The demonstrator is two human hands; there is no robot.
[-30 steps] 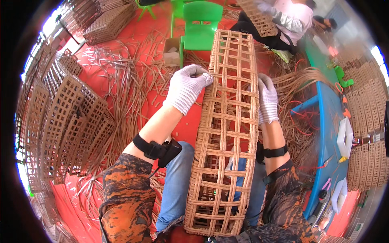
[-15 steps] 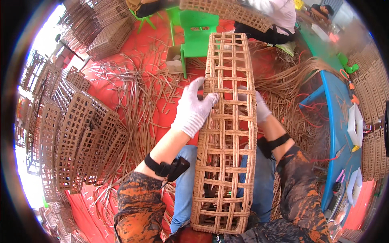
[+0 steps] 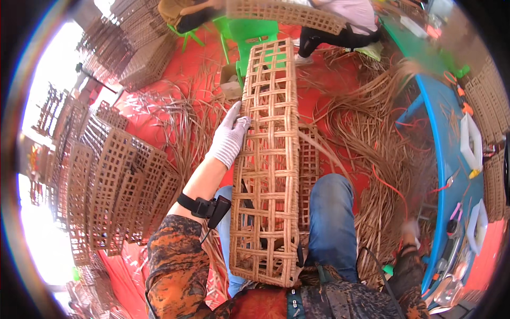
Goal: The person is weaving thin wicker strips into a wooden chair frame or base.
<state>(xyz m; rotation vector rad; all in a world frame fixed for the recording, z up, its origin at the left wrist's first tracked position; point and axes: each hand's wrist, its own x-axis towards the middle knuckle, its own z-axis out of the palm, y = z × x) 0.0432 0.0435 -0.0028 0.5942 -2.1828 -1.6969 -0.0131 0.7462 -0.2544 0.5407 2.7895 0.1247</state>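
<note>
A long brown woven lattice basket (image 3: pixel 271 165) stands lengthwise before me, its lower end at my lap and its top end near a green chair. My left hand (image 3: pixel 229 139), in a pale striped glove, is closed on its left edge, with the thumb over the rim. Far to the right, my right hand (image 3: pixel 410 232) is off the basket, low beside the blue table (image 3: pixel 434 159). Motion smears its fingers, so I cannot make out whether they hold anything. A thin loose strip (image 3: pixel 324 151) sticks out from the basket's right side.
Woven lattice panels (image 3: pixel 114 186) are stacked at the left. Loose strips (image 3: pixel 372 138) cover much of the red floor. A green chair (image 3: pixel 249 34) stands ahead, near people holding another woven piece (image 3: pixel 289 15). White trays (image 3: pixel 470 142) and small tools lie along the blue table.
My right hand has left the basket and swung down and right toward the blue table. The basket has shifted left and tilted, still held by my left hand.
</note>
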